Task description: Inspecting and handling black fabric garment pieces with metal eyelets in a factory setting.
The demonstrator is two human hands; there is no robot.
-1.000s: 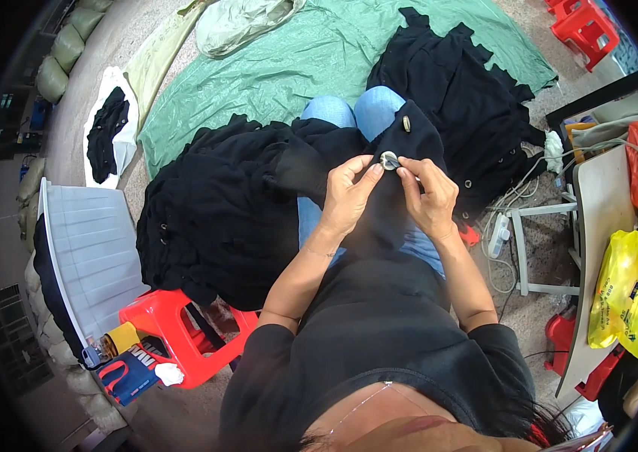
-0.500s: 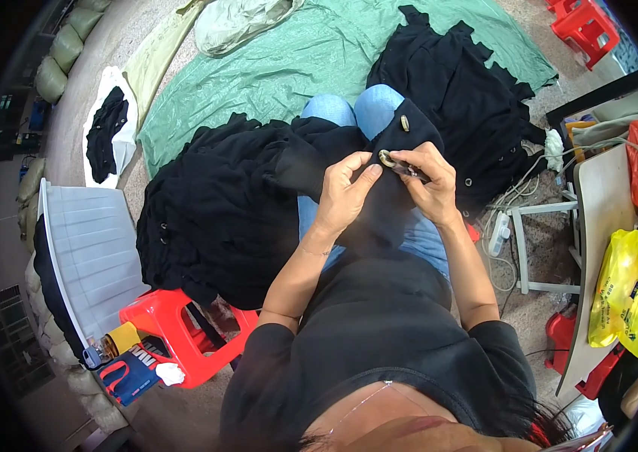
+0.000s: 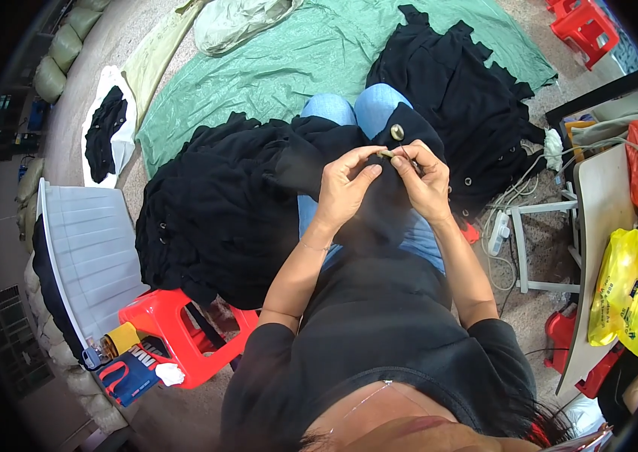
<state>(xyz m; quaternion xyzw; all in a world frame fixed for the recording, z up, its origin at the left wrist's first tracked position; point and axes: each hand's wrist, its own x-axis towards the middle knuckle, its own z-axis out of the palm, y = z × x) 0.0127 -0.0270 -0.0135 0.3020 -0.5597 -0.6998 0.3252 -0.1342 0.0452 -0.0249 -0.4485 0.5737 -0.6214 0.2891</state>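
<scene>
Black knit fabric of a garment (image 3: 408, 120) lies across my lap over blue jeans, with a round pale-and-dark button (image 3: 396, 132) on it. Just below that button, a second button (image 3: 386, 153), seen nearly edge-on, is pinched between my two hands. My left hand (image 3: 347, 184) is closed, its thumb and forefinger at the button's left side. My right hand (image 3: 426, 184) is closed too, with its fingertips at the right side. A thin dark line shows by the right fingertips; I cannot make out what it is.
A large black garment pile (image 3: 213, 203) rests at my left, another black pile (image 3: 447, 90) at far right on a green sheet (image 3: 259, 83). A red stool (image 3: 176, 331) and grey bin (image 3: 93, 241) stand left; a small table (image 3: 598, 218) and cables are right.
The small dark tool in my right hand no longer shows. My right fingers have closed at the button, which has tipped edge-on. The upper button and its fabric have shifted slightly left and down.
</scene>
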